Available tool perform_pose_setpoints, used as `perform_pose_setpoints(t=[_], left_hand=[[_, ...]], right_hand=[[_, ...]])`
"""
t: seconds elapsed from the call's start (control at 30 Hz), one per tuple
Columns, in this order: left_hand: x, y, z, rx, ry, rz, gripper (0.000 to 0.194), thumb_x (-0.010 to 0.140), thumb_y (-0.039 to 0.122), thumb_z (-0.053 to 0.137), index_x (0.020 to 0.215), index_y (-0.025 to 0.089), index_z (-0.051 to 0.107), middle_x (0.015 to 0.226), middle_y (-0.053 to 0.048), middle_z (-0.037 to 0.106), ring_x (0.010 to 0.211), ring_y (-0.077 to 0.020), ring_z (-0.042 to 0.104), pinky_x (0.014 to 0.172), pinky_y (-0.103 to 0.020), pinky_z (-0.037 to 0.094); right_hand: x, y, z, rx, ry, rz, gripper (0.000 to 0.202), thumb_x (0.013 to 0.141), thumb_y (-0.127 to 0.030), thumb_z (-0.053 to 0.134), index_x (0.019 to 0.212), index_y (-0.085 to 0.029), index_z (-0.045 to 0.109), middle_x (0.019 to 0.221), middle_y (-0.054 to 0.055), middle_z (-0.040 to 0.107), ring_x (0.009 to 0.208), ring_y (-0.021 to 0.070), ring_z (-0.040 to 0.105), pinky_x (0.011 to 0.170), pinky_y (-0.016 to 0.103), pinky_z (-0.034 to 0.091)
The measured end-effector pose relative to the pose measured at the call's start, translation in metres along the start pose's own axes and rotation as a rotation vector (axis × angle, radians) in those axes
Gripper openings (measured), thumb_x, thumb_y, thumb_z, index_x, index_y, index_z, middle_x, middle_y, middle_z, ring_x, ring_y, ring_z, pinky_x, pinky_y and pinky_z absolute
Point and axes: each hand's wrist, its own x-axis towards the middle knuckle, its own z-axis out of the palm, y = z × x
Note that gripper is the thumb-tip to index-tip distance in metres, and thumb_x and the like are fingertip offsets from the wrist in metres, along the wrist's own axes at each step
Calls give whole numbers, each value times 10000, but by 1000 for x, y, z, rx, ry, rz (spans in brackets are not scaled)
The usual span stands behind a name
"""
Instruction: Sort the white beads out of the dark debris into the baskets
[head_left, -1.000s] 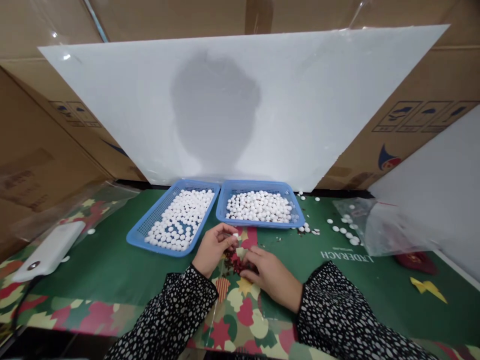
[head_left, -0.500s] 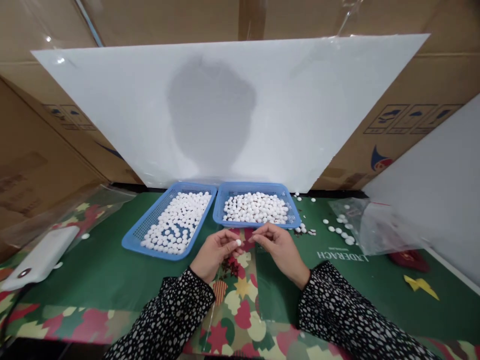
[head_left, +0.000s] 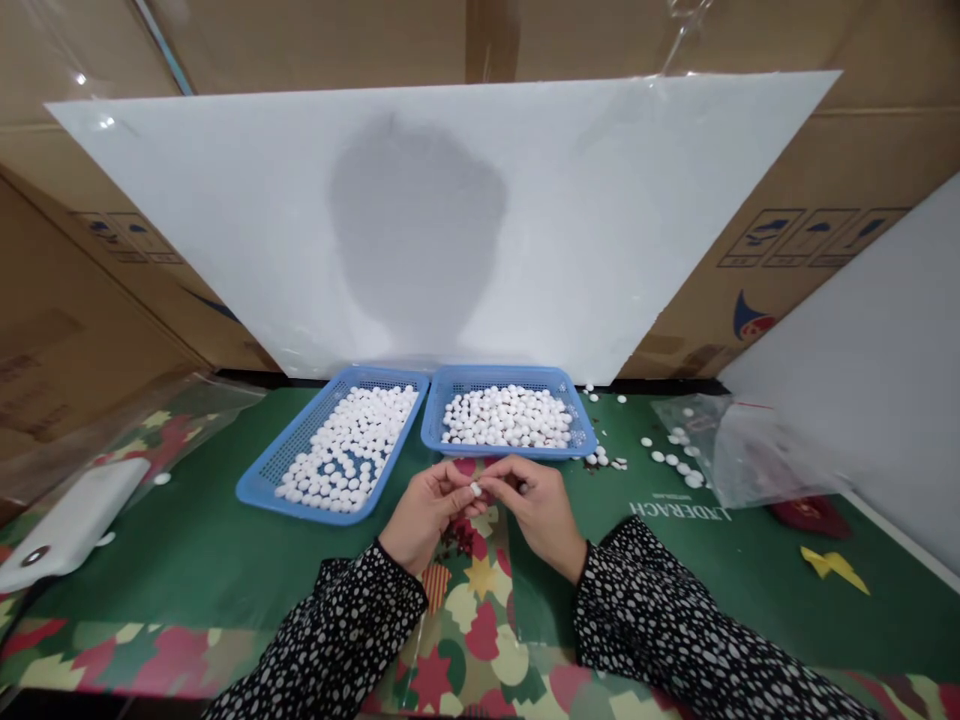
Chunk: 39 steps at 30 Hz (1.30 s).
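Left hand (head_left: 417, 517) pinches a white pellet (head_left: 475, 489); right hand (head_left: 543, 508), fingertips together, perhaps touches it; blue baskets (head_left: 502, 372) hold more.

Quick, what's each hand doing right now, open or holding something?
Left hand: closed, pinching a small white piece.
Right hand: curled in at that piece; whether it grips anything cannot be told.

Small white round piece (head_left: 475, 490), partly covered
Pinched in the fingertips of the left hand (head_left: 416, 515), with the fingertips of the right hand (head_left: 538, 505) close against it.
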Motion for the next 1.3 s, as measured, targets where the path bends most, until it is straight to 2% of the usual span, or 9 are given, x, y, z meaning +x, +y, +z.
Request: perform_pose_setpoints(t=[0.13,0.43,0.7,0.77,0.87,1.03,1.13,1.23,1.3], left_hand=[[0,0,-1,-8,20,37,283,666,278,819,697,151,568,640,-8,691,599,-101,631,587,-187,464],[1,-4,2,-73,73,76,282,646,246,828,670,155,562,625,10,670,594,-94,614,587,-188,467],[-2,-7,6,-88,145,146,275,643,251,824,661,155,567,589,25,630,525,-73,534,529,-178,413],[-1,-6,7,-89,126,141,273,643,252,823,673,158,569,616,19,641,551,-83,551,541,-182,417],[-1,-5,10,-112,70,127,273,652,269,820,710,164,574,659,3,657,626,-109,589,608,-204,446],[-10,7,12,-25,39,104,258,716,345,763,796,185,577,683,1,645,576,-99,541,565,-197,412],[-20,35,-15,367,16,100,263,774,388,688,953,208,619,853,-56,681,714,-179,613,639,-271,463],[-24,70,-71,985,255,240,249,763,392,667,937,214,657,934,-91,672,855,-264,615,756,-339,461],[-22,86,-111,1355,400,226,334,710,395,689,976,195,653,972,-123,655,874,-313,601,784,-385,451]], right_hand=[[0,-2,-2,43,-51,-40,132,871,-250,616,910,-219,738,879,45,726,781,194,656,704,302,505],[-5,-1,4,117,-26,-65,129,862,-224,637,913,-236,755,948,60,711,885,205,651,789,338,521],[-7,-3,14,141,-2,-24,94,837,-258,652,839,-215,735,955,56,665,772,173,603,664,286,491],[-5,-4,14,163,-4,14,70,791,-258,700,837,-204,702,874,33,651,648,145,542,582,260,452],[-1,-7,13,173,3,49,203,744,-240,747,927,-207,667,724,-17,599,542,121,439,512,236,383],[5,-15,9,75,-21,-120,72,797,-233,706,865,-212,697,855,23,655,627,141,511,599,263,422],[13,-18,-1,5,-69,-188,51,834,-229,667,866,-219,706,870,39,665,735,179,583,643,281,449],[29,-17,-15,-106,-78,-241,53,852,-220,643,858,-215,695,835,33,664,742,188,595,651,286,453],[46,-12,-24,-219,-42,-260,47,859,-224,632,874,-206,673,827,28,666,714,184,586,656,289,452]])
